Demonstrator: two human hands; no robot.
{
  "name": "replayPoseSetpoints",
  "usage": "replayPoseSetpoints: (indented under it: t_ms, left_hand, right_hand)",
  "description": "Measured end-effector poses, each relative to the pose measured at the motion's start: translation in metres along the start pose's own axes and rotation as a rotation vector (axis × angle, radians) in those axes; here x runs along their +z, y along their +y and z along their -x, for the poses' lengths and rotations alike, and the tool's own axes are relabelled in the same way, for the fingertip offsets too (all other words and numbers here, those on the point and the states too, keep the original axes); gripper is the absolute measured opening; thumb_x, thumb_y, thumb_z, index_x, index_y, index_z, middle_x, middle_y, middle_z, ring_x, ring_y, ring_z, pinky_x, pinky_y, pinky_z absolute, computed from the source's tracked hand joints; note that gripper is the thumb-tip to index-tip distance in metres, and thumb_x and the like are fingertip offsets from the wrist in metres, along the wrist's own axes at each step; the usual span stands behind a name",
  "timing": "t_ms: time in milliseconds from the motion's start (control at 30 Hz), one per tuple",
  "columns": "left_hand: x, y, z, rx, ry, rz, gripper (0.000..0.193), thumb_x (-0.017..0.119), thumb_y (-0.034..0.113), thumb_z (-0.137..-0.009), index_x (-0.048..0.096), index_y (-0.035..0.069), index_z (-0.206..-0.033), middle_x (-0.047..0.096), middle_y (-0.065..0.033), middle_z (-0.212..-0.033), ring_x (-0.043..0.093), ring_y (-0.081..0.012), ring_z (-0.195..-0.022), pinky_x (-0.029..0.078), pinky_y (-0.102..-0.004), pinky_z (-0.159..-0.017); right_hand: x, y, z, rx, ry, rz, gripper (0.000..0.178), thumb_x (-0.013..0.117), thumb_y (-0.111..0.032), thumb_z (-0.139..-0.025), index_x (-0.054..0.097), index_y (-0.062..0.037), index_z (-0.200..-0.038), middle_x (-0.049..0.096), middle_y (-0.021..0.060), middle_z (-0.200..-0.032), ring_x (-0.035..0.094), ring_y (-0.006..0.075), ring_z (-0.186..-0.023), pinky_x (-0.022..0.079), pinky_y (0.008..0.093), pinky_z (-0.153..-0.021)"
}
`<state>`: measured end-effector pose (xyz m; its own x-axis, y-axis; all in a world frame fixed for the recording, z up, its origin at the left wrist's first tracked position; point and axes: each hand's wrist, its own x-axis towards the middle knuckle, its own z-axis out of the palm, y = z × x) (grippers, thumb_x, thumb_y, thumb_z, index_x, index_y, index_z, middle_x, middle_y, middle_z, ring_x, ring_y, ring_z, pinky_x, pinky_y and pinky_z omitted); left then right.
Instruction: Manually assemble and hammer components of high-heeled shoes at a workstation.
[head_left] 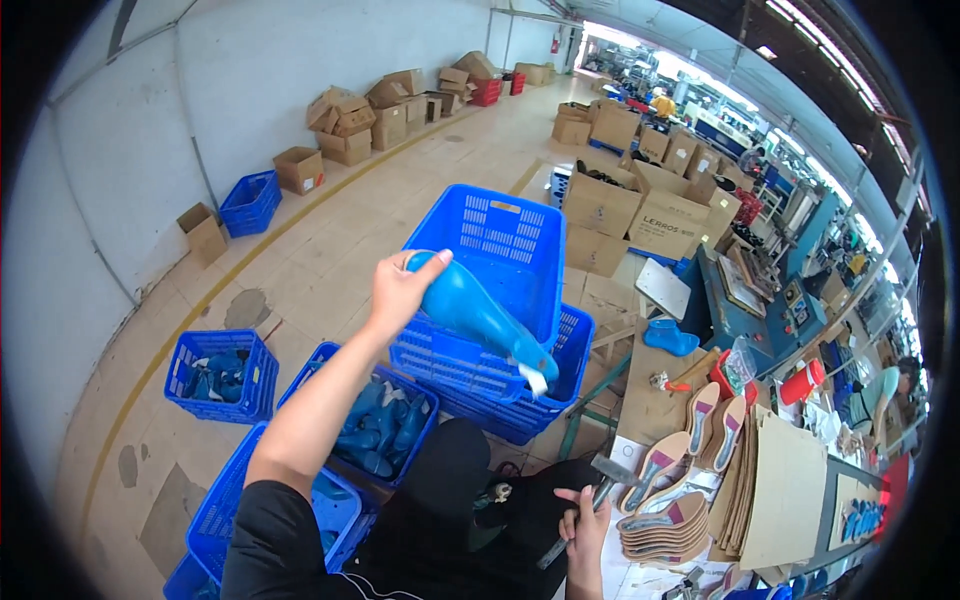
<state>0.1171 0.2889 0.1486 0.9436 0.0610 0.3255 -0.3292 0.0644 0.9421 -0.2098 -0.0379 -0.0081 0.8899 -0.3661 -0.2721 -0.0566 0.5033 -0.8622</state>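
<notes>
My left hand [400, 290] grips a glossy blue shoe last [475, 305] by its top end, above a blue plastic crate [510, 220]. The last tilts down to the right, and a white scrap hangs at its lower tip. Closed round a hammer [618, 470], my right hand [585, 525] is low at the edge of the bench, over my lap. The hammer's metal head points up and right, close to several shoe insoles [660, 460] on the bench. More insoles lie in a stack [665, 530] beside it.
Crates of blue lasts [380, 425] stand at my left, another crate [220, 380] farther out. On the bench are another blue last [670, 338], an orange-handled tool [690, 375], red containers [800, 380] and cardboard sheets [785, 480]. Cardboard boxes [600, 205] stand beyond.
</notes>
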Motion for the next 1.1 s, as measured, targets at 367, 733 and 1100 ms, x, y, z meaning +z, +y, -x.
replayPoseSetpoints:
  t_ms: [367, 733, 1100]
  left_hand:
    - [-0.003, -0.191, -0.122, 0.073, -0.137, -0.954, 0.053, 0.082, 0.056, -0.085, 0.081, 0.004, -0.097, 0.079, -0.0197, -0.094, 0.076, -0.04, -0.088, 0.059, -0.0485, -0.08]
    - [0.004, -0.238, -0.127, -0.439, -0.565, -1.535, 0.037, 0.076, 0.01, -0.087, 0.08, 0.007, -0.123, 0.071, -0.0197, -0.137, 0.072, -0.0384, -0.123, 0.061, -0.0556, -0.093]
    - [-0.127, -0.155, 0.219, 0.266, -0.02, -1.077, 0.021, 0.072, 0.017, -0.096, 0.076, 0.01, -0.115, 0.075, -0.0123, -0.105, 0.069, -0.0322, -0.098, 0.056, -0.0426, -0.086]
  right_hand:
    - [-0.078, 0.058, -0.023, 0.065, 0.196, -0.06, 0.029, 0.057, -0.032, -0.113, 0.047, -0.0063, -0.106, 0.071, 0.0179, -0.081, 0.036, 0.0075, -0.037, 0.028, 0.0242, -0.034]
    - [-0.073, 0.055, -0.032, 0.134, 0.197, 0.069, 0.032, 0.056, -0.034, -0.114, 0.05, -0.0047, -0.103, 0.066, 0.0124, -0.072, 0.033, 0.0066, -0.035, 0.028, 0.023, -0.033]
    - [-0.103, 0.08, -0.043, 0.141, 0.174, 0.221, 0.053, 0.057, -0.045, -0.112, 0.057, -0.0056, -0.076, 0.042, -0.0015, -0.048, 0.029, 0.0066, -0.032, 0.021, 0.0249, -0.03]
